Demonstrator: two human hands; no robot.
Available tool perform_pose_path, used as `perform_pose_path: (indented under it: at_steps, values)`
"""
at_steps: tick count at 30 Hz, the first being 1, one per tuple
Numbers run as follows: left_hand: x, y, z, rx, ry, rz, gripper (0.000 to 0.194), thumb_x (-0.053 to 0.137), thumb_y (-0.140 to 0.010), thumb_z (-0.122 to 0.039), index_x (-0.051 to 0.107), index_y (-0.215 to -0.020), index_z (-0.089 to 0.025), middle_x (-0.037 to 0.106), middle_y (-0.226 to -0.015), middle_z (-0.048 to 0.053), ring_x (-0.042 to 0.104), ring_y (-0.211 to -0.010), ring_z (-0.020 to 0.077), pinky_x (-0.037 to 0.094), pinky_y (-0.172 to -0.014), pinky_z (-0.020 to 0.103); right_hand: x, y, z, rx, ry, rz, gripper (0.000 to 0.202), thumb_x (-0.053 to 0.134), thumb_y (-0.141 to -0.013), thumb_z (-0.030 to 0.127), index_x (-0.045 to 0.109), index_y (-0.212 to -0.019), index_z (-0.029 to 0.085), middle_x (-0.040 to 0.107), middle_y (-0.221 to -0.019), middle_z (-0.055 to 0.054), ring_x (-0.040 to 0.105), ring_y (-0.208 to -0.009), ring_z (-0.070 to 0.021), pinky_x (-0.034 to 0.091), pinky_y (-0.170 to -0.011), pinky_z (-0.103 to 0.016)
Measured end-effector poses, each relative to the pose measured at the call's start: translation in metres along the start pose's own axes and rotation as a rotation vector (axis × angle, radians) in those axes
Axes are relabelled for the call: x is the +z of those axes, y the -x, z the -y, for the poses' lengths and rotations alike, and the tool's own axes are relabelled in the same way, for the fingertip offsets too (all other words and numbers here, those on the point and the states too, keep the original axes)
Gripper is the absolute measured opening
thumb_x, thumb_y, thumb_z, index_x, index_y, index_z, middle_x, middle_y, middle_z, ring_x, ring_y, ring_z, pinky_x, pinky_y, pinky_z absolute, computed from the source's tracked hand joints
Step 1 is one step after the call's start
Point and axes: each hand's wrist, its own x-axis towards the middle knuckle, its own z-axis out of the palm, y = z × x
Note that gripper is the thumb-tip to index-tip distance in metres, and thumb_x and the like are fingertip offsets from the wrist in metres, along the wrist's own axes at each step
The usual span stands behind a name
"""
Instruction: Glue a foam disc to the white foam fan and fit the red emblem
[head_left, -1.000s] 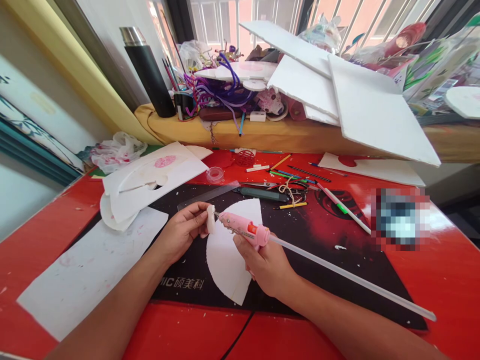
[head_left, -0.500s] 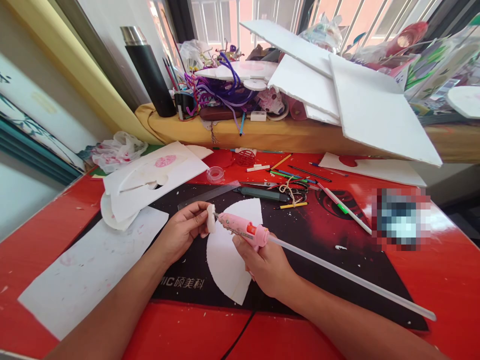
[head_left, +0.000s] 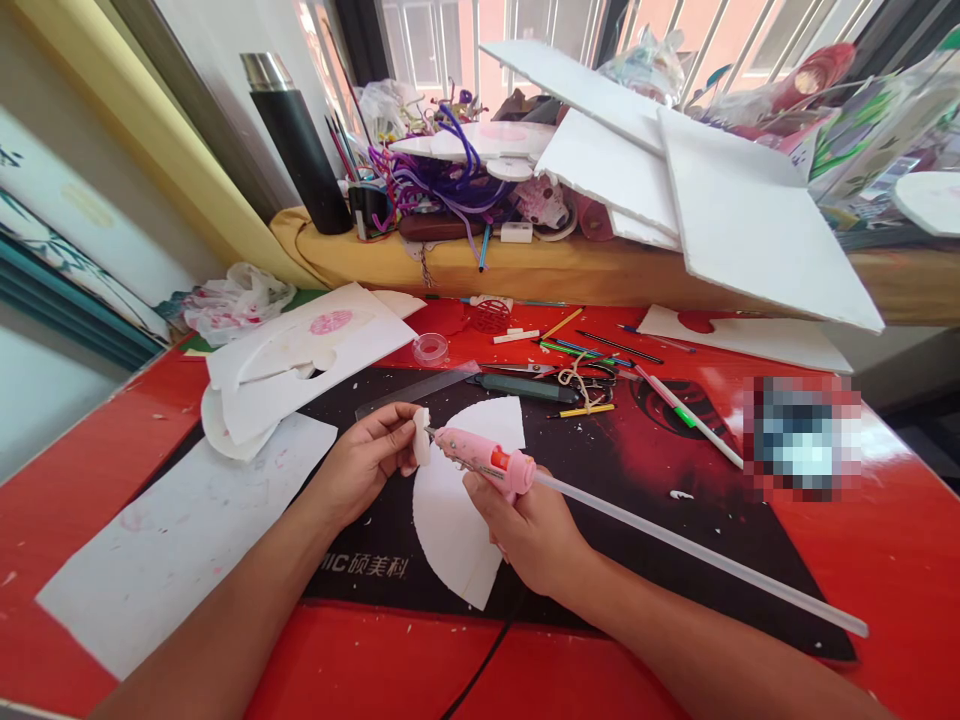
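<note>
White piece (head_left: pixel 421 438) being pinched by left hand (head_left: pixel 369 458); glue gun (head_left: pixel 472 453) being gripped by right hand (head_left: pixel 538 535), nozzle (head_left: pixel 433 432) being pointed at piece.

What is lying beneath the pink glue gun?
A white curved sheet on the black mat; the pink glue gun and right hand hide part of it.

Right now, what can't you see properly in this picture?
Head view:
Handle of the pink glue gun: mostly behind the right grip.
Part of the small white piece: behind the left grip.
Nozzle's opening: too small to make out.
Thing on the table's right: blurred into blocks.
Black cord: cut off by bottom edge.
</note>
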Motion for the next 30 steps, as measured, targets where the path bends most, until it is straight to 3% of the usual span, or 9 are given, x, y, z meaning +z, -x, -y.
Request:
perform_pose_path:
  at_steps: [30]
  values:
    - [-0.0027, -0.0011, 0.0026, -0.015, -0.029, 0.004, 0.037, 0.095, -0.076, -0.042, 0.079, -0.098, -0.017, 0.067, -0.075, 0.001, 0.056, -0.060, 0.0111, 0.043, -0.052, 0.021, -0.0003, -0.0020, 0.0001, -0.061, 0.035, -0.039, 0.041, 0.050, -0.102, 0.048, 0.045, -0.071, 0.023, 0.043, -0.049, 0.005, 0.042, -0.043, -0.0108, 0.029, -0.045, -0.024]
